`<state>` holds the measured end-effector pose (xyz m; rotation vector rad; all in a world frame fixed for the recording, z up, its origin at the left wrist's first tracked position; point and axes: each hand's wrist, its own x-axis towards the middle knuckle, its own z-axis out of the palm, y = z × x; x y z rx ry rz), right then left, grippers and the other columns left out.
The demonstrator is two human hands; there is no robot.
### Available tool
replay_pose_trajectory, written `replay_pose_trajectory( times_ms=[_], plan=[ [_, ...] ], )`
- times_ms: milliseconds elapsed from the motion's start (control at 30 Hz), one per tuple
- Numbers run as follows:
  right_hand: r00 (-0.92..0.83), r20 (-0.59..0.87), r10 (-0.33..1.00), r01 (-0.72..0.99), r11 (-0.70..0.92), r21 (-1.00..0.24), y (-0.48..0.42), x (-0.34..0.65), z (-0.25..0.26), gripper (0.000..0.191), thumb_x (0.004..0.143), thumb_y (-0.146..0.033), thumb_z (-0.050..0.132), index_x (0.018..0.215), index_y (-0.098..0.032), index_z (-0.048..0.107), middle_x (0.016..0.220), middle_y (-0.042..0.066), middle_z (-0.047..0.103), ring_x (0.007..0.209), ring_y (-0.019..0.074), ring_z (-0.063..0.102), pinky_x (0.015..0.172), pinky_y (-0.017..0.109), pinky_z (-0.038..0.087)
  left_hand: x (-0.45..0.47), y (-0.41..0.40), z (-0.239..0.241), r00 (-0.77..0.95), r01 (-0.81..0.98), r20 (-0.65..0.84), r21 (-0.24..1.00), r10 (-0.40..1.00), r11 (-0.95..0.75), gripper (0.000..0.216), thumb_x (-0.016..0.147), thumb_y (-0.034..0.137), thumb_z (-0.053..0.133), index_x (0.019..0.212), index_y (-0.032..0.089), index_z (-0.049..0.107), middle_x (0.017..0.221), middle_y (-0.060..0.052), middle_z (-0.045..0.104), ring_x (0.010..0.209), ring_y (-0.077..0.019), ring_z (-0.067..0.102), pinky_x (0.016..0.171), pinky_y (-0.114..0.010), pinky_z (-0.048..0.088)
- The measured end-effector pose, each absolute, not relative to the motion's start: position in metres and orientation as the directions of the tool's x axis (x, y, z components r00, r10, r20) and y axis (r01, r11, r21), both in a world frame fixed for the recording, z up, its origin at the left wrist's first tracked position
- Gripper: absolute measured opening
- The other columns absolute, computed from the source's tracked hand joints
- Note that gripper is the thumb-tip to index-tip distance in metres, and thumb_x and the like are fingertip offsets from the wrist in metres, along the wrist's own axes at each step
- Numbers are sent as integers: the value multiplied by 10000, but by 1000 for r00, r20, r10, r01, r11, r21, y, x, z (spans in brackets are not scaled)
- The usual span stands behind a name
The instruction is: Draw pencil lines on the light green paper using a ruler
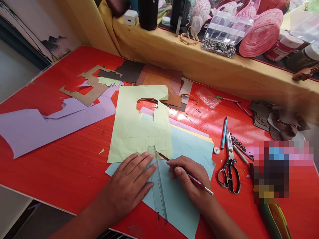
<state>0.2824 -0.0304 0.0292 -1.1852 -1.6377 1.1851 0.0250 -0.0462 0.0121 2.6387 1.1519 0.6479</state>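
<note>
A pale green sheet of paper (129,126) with a ragged cut-out near its top and faint pencil lines lower down lies in front of me. Across its lower edge runs a clear ruler (159,186), extending over the blue paper (190,149) underneath. My left hand (136,181) rests flat, fingers spread, pressing on the ruler's left side and the green sheet. Between the fingers of my right hand (190,177) is a dark red pencil (196,181), its tip at the ruler's right edge near the upper end.
Purple paper (64,121) and brown scraps (93,86) spread over the left of the red table (62,176). Scissors (229,166), a blue pen (224,132) and brown leather-like pieces (279,118) lie right. A cloth-covered ledge (159,49) holding supplies runs behind.
</note>
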Motion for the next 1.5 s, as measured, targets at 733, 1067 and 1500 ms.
replay_pose_trajectory(
  times_ms=[733,1067,1500],
  plan=[
    [-239,45,970,225,100,-969,-31,280,27,243,1154,-335,597,1157,-261,829,874,26,771,694,169,727,671,292,562,23,-47,10,601,664,326,306,730,-683,343,1161,214,524,1467,147,663,1606,-127,637,1576,-272,489,1333,-473,348],
    [-219,47,975,262,105,-959,-30,279,31,301,1160,-390,587,1108,-235,841,837,38,782,669,175,733,650,297,576,23,-47,9,593,668,334,305,733,-679,350,1147,217,540,1467,152,666,1600,-125,646,1548,-279,538,1340,-467,372],
    [-213,66,975,250,119,-961,-31,278,32,323,1163,-362,577,1034,-233,844,789,26,761,677,178,707,647,291,538,24,-47,9,602,656,338,307,724,-689,325,1147,197,552,1444,131,666,1593,-149,645,1555,-294,523,1315,-498,389]
  ],
)
